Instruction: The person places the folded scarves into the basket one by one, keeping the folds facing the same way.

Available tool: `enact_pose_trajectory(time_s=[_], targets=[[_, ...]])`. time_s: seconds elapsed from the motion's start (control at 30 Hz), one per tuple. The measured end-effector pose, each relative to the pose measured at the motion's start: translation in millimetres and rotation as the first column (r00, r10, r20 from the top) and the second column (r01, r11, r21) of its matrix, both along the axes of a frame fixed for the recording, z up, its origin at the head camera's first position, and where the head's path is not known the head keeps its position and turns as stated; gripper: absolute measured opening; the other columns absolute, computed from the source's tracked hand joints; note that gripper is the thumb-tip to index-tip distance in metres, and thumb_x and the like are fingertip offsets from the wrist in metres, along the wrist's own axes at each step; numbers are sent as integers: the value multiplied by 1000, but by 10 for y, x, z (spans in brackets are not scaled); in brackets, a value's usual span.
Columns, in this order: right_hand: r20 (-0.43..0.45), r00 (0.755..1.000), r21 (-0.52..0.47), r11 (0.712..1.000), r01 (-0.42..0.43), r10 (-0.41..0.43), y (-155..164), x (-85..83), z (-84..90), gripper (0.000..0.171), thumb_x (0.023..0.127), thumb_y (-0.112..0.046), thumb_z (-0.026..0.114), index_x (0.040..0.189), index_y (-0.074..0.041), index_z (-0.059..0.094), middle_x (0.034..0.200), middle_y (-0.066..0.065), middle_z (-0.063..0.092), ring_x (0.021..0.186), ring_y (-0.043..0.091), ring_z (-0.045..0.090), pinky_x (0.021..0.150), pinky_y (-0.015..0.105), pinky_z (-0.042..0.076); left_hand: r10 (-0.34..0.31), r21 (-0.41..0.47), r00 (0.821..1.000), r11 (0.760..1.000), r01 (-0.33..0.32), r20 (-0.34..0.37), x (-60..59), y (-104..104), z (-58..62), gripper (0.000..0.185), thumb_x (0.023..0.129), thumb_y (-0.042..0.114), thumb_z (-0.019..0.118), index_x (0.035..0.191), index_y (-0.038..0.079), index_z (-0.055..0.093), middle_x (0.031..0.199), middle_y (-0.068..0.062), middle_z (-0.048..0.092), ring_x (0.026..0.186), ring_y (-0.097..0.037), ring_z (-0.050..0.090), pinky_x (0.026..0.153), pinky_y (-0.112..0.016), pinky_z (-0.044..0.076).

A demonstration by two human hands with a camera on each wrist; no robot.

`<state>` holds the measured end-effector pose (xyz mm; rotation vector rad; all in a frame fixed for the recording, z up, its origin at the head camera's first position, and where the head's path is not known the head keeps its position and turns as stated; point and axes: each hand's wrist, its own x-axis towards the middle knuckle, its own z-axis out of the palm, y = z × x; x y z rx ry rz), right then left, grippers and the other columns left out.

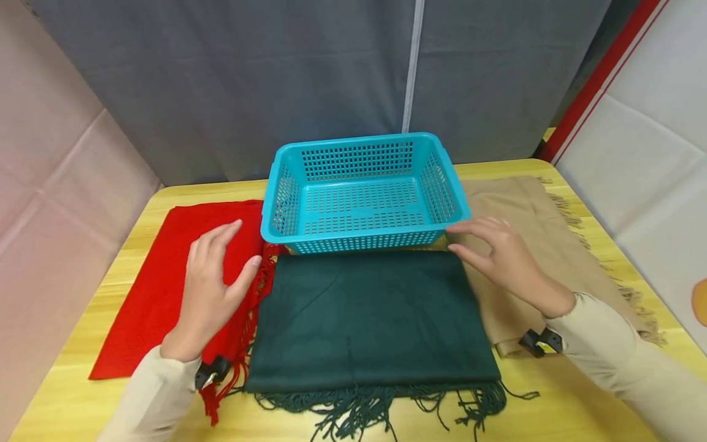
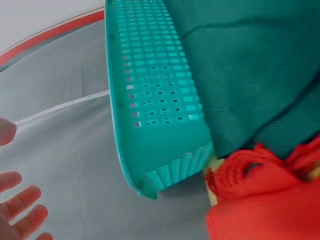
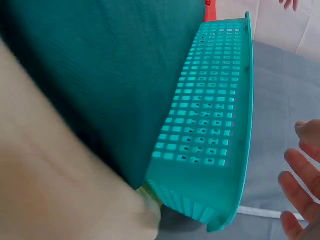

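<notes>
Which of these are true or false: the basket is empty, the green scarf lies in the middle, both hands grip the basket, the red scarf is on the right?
1. The blue basket is empty. True.
2. The green scarf lies between the red scarf and the beige scarf. True.
3. Both hands grip the basket. False: the left hand and the right hand hover open beside it.
4. The red scarf is on the person's right. False: it is on the left.

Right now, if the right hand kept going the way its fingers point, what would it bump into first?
Most likely the blue basket: the right hand points at its near right corner. Height is unclear, so it might pass over.
</notes>
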<state>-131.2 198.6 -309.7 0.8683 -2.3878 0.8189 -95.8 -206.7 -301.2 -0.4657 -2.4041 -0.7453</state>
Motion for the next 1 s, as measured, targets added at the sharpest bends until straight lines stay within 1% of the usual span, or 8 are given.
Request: enact_pose_trajectory(time_s=[0.23,0.43,0.53,0.7,0.77,0.83,0.9,1.0], targets=[[28,998,20,998,56,-57,118,123,-107,35,62,4,75,96,-2,66,91,7,66,88,21,55,76,31,41,23,28,1000,999,-23,-10,148,-85,-171,56,71,7,69,123,4,48,111,-17,47,102,-28,43,76,-38,37],[55,997,43,998,55,-57,167,213,-209,35,62,3,75,96,-1,66,92,6,65,82,18,59,68,25,46,32,24,999,999,-31,-28,274,-106,-282,51,68,5,69,116,1,54,102,-17,48,93,-26,44,72,-29,35],[97,994,61,997,39,-45,186,269,-268,37,63,3,75,98,-1,65,93,7,65,76,16,60,62,31,49,34,40,999,999,-34,9,336,-98,-323,51,66,0,71,114,1,54,99,-16,47,88,-21,45,72,-19,36],[199,979,116,993,14,-37,198,333,-343,34,67,0,73,99,0,64,93,8,63,75,18,60,62,35,51,45,92,988,994,-59,149,429,-74,-385,50,66,-4,73,113,0,54,97,-12,47,83,-17,46,69,-5,38],[249,967,139,990,11,-46,205,357,-372,32,68,-2,73,99,1,64,91,9,62,74,19,60,60,32,51,45,86,973,994,-66,228,459,-59,-425,48,68,-1,73,112,1,54,95,-11,47,81,-17,47,65,-6,41],[305,950,151,988,12,-58,216,384,-406,31,69,-2,72,99,3,63,89,10,62,73,19,60,59,29,51,44,57,947,996,-66,319,479,-48,-479,46,70,2,73,111,1,54,92,-10,46,77,-17,48,61,-11,45],[360,930,151,989,13,-67,228,412,-437,31,70,-1,72,98,6,62,86,11,61,71,18,59,57,27,51,53,11,913,998,-63,405,489,-45,-530,45,71,6,73,111,1,53,89,-9,46,73,-16,48,58,-16,47],[431,900,142,990,8,-69,245,443,-478,31,71,-1,71,99,8,61,85,11,61,69,15,59,58,26,50,82,-48,849,997,-67,522,483,-50,-585,46,74,14,72,113,0,51,89,-9,45,70,-16,48,56,-20,47]])
